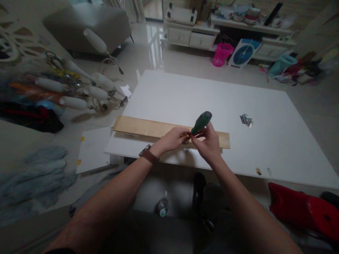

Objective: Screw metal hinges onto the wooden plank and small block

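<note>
**Dark-capped green screwdriver (201,123) leans across the long axis of a pale, flat wooden board (141,126)**

The board lies on a broad, white, rectangular tabletop (182,90), left of and below the middle of the frame, near the tabletop's lower edge. Its long axis runs sideways, dipping a little from left to right. Both hands meet over its right half, so most of its bare length reaches out to the left of the grip and only a short end shows to the right.

The screwdriver sets itself against that line: its cap points to the upper right and its working end slants down to the lower left, in among the fingertips. The right hand (209,144) is the nearer to the handle, its fingers curled behind the lower part, and appears to grip it. The left hand (173,138) comes in from the left with its fingers gathered at the screwdriver's lower end; whether they pinch something small cannot be told, as the fingers hide the tip.

The spot that matters, by this judgement, is where that hidden tip meets whatever sits beneath it. Small silvery metal pieces (247,121) lie apart, right of centre in the frame.
</note>
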Demonstrator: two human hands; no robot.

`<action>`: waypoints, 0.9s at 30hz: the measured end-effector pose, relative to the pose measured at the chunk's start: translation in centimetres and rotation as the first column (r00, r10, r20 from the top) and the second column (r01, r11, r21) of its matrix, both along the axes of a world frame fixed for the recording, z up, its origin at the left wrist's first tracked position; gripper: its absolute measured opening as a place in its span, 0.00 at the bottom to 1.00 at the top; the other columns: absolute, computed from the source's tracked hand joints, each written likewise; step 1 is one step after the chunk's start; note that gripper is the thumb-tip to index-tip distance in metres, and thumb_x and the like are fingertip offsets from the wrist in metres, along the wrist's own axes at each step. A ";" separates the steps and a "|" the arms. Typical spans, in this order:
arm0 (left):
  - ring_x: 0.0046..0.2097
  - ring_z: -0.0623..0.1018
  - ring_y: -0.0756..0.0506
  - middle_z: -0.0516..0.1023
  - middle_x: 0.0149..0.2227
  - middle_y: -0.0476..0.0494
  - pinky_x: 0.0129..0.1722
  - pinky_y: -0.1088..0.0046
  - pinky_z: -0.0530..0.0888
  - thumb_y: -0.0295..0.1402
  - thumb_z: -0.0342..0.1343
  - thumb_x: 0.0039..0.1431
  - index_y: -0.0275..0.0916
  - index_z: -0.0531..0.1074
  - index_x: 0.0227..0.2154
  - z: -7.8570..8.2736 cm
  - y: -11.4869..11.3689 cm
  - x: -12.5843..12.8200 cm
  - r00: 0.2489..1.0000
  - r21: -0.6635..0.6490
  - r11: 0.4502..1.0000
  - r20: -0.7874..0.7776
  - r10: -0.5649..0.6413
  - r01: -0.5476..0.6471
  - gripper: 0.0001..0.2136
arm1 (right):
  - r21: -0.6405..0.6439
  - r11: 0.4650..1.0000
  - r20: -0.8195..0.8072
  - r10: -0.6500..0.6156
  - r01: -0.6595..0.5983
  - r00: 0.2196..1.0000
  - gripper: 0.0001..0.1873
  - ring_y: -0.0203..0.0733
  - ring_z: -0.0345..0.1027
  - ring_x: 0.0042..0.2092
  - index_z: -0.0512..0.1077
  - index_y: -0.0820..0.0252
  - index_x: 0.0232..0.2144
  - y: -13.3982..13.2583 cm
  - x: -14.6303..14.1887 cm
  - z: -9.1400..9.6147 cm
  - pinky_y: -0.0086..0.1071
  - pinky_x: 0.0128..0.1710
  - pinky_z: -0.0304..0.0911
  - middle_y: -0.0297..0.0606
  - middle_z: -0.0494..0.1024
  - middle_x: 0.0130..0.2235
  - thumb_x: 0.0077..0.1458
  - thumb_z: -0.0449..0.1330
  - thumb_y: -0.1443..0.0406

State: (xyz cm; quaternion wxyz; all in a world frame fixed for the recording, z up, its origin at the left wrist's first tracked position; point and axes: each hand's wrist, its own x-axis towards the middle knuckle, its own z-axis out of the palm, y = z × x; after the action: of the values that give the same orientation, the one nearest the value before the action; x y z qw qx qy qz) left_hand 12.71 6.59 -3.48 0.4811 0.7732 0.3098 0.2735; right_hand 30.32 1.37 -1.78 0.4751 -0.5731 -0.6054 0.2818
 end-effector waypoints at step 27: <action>0.47 0.82 0.42 0.86 0.43 0.40 0.51 0.64 0.77 0.21 0.54 0.62 0.37 0.81 0.40 0.1 -0.2 0.0 1.000 0.010 1.000 0.026 0.006 -0.006 0.11 | 0.002 1.000 -0.066 0.002 -0.002 0.998 0.24 0.47 0.79 0.38 0.73 0.53 0.49 0.5 -0.3 -0.1 0.44 0.41 0.77 0.36 0.84 0.38 0.51 0.72 0.57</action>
State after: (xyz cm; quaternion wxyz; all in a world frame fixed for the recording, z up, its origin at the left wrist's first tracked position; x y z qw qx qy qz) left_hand 12.73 6.43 -3.35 0.4805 0.7709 0.3046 0.2864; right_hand 30.04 1.84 -1.83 0.4950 -0.5623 -0.5903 0.3006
